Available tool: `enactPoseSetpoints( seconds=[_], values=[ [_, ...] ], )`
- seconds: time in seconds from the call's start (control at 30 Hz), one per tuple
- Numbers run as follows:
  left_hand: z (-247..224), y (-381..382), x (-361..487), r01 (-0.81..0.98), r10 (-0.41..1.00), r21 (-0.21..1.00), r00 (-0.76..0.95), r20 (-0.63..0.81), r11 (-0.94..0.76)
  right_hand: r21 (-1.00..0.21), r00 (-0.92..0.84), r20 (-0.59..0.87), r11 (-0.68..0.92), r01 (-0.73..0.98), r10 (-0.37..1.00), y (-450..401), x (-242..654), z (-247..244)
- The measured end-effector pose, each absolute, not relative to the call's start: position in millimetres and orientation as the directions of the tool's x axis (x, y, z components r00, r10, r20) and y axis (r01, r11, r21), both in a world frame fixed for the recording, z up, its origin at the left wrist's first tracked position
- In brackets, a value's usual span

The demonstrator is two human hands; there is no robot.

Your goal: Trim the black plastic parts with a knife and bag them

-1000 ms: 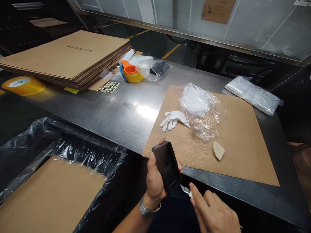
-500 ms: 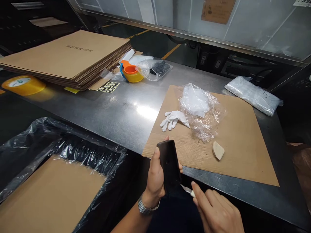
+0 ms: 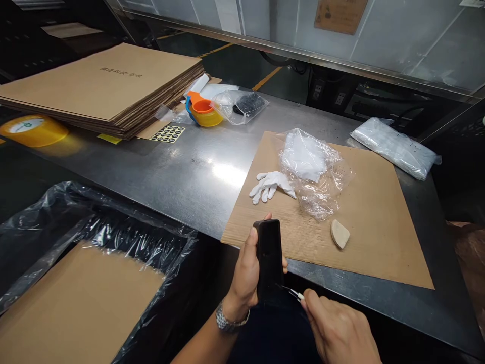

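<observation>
Black, matte, oblong casing (image 3: 268,260) stands upright in the left hand (image 3: 246,273) at lower centre of the frame, just in front of the table's near edge. Left hand closed around it: thumb on the left side, fingertips showing past the right side. Metal wristwatch (image 3: 230,322) on that wrist.

Right hand (image 3: 339,331) at the bottom right of the frame, closed in a pinch on a thin blade (image 3: 291,291) with a pale handle end. Blade tip touches the lower right edge of the casing; whether it enters a seam cannot be told.

Steel table (image 3: 182,172) runs across the middle of the frame, with a bright glare patch near its centre. On its right half lies a flat cardboard sheet (image 3: 379,227). On the sheet: a white glove (image 3: 271,185), lying loose; just right of it a crumpled clear plastic bag (image 3: 314,172) with something white inside; below the bag a small tan wedge-shaped piece (image 3: 339,233), apart from both.

Upper left of the frame: stack of flat cardboard sheets (image 3: 106,86) with printed characters on top. Yellow tape roll (image 3: 32,130) at the left edge. Beside the stack, a sheet of black round stickers (image 3: 169,133), an orange-and-yellow tape dispenser (image 3: 204,112), and a clear bag holding a dark item (image 3: 244,105). Far right: a sealed white plastic packet (image 3: 396,147).

Lower left: a bin lined with black plastic film (image 3: 125,237), a cardboard panel (image 3: 76,303) lying inside.
</observation>
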State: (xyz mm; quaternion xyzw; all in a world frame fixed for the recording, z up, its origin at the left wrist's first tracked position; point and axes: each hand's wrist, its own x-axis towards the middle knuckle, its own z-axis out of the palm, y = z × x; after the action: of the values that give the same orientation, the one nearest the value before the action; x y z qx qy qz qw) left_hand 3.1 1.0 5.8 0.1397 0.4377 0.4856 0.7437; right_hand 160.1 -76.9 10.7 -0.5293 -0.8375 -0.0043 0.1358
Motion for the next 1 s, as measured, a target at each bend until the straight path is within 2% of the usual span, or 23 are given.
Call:
enactPoseSetpoints(
  seconds=[0.17, 0.3, 0.43, 0.53, 0.6, 0.63, 0.67, 0.73, 0.83, 0.9, 0.97, 1.0],
  values=[
    [5, -1, 5, -0.519, 0.855, 0.697, 0.144, -0.499, 0.495, -0.077, -0.402, 0.23, 0.428, 0.9, 0.886, -78, 162, 7],
    [6, -2, 7, -0.461, 0.877, 0.754, 0.135, -0.462, 0.468, -0.082, -0.392, 0.18, 0.411, 0.908, 0.902, -82, 164, 2],
    [5, -3, 9, -0.425, 0.902, 0.802, 0.099, -0.42, 0.42, -0.2, -0.361, 0.041, 0.362, 0.911, 0.932, -85, 167, -6],
    [1, -4, 10, -0.446, 0.926, 0.818, 0.072, -0.371, 0.363, -0.421, -0.286, -0.138, 0.205, 0.883, 0.948, -83, 166, -10],
    [-2, -4, 10, -0.489, 0.944, 0.816, 0.06, -0.323, 0.31, -0.653, -0.247, -0.346, -0.043, 0.756, 0.905, -81, 164, -10],
    [-3, -4, 9, -0.52, 0.952, 0.805, 0.057, -0.302, 0.286, -0.748, -0.28, -0.465, -0.203, 0.632, 0.84, -80, 162, -10],
    [-4, -4, 9, -0.558, 0.957, 0.786, 0.058, -0.285, 0.268, -0.799, -0.356, -0.551, -0.353, 0.487, 0.755, -79, 161, -9],
    [-5, -3, 8, -0.63, 0.959, 0.734, 0.068, -0.275, 0.255, -0.811, -0.534, -0.568, -0.538, 0.23, 0.627, -80, 157, -8],
    [-3, 0, 8, -0.699, 0.944, 0.651, 0.111, -0.312, 0.297, -0.821, -0.62, -0.454, -0.57, 0.013, 0.64, -83, 155, -9],
    [-1, 3, 7, -0.73, 0.923, 0.59, 0.149, -0.355, 0.345, -0.785, -0.606, -0.451, -0.614, -0.08, 0.656, -83, 158, -10],
    [0, 5, 7, -0.747, 0.901, 0.544, 0.17, -0.399, 0.382, -0.78, -0.524, -0.492, -0.619, -0.09, 0.695, -79, 169, -10],
    [0, 6, 6, -0.751, 0.888, 0.525, 0.178, -0.424, 0.401, -0.816, -0.425, -0.51, -0.576, -0.035, 0.748, -76, 178, -10]
  ],
)
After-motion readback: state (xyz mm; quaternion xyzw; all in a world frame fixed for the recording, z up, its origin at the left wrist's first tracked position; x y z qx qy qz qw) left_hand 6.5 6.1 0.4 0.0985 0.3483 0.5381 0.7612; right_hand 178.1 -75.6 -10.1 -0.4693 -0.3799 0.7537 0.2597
